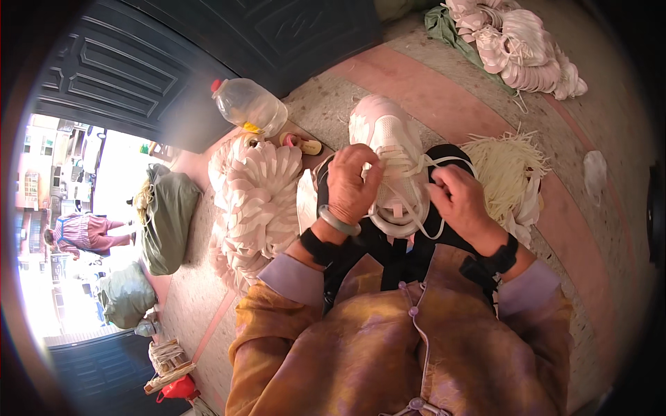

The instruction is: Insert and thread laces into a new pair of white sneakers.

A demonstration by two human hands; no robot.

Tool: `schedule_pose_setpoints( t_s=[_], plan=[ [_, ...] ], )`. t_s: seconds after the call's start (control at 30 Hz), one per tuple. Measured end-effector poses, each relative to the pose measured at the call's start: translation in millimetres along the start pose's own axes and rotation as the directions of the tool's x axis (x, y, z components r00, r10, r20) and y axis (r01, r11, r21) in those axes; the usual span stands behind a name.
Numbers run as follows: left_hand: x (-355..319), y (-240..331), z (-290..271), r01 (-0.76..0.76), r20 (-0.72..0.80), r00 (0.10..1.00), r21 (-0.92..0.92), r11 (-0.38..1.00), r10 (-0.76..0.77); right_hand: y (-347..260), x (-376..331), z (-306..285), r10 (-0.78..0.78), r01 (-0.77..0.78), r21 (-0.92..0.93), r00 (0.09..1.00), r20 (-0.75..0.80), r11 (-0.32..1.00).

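A white sneaker (392, 156) sits on the person's lap, toe pointing away from the body, and serves as the landmark here. The left hand (352, 182) is closed over the sneaker's left side, fingers curled around the upper and pinching a white lace (409, 208) near the eyelets; a pale green bangle (338, 222) and a black wrist strap (318, 247) sit just behind that hand. The right hand (459, 201) rests at the sneaker's right side with fingers bent narrow on another run of the lace, though the fingertips are turned under and the exact grip is hard to make out. The sneaker's heel and sole are hidden behind the hands and the dark cloth beneath it.

To the left of the sneaker, on the floor (430, 90), lies a stack of white shoe uppers (253, 201), its lower edge cut off by the person's left sleeve. Beyond that stack stands a clear plastic jug with a red cap (250, 105). To the right of the sneaker is a loose heap of pale laces (506, 170), partly hidden by the right forearm. Far beyond the sneaker, at the upper rim, a pile of pinkish bundles (520, 45) is cut off by the frame. Well left of the sneaker sit green sacks (166, 215), and the bright doorway past them is too washed out to read.
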State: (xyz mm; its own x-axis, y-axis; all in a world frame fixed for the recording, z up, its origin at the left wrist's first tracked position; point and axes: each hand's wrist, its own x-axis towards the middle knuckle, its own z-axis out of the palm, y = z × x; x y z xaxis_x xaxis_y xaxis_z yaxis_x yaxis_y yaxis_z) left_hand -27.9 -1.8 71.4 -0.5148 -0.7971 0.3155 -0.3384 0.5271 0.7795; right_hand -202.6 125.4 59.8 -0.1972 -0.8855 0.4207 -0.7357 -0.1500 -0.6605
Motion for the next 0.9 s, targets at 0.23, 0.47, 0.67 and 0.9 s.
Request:
schedule_pose_setpoints(
  t_s=[0.23,0.47,0.67,0.9],
  plan=[
    [-15,13,32,-0.343,0.195,0.937,0.342,0.875,0.291,-7,3,25,0.051,-0.039,-0.163,0.996,0.074,0.986],
    [-17,7,44,-0.273,0.135,0.962,0.393,0.878,0.238,4,-1,34,0.048,-0.052,-0.064,0.997,-0.059,0.997],
    [-17,13,51,-0.249,0.143,0.968,0.424,0.871,0.207,10,-1,34,0.015,-0.015,0.002,0.997,-0.073,1.0],
    [-15,21,30,-0.381,0.157,0.925,0.408,0.83,0.347,8,-8,31,0.226,-0.221,0.202,0.974,-0.003,0.954]
  ],
)
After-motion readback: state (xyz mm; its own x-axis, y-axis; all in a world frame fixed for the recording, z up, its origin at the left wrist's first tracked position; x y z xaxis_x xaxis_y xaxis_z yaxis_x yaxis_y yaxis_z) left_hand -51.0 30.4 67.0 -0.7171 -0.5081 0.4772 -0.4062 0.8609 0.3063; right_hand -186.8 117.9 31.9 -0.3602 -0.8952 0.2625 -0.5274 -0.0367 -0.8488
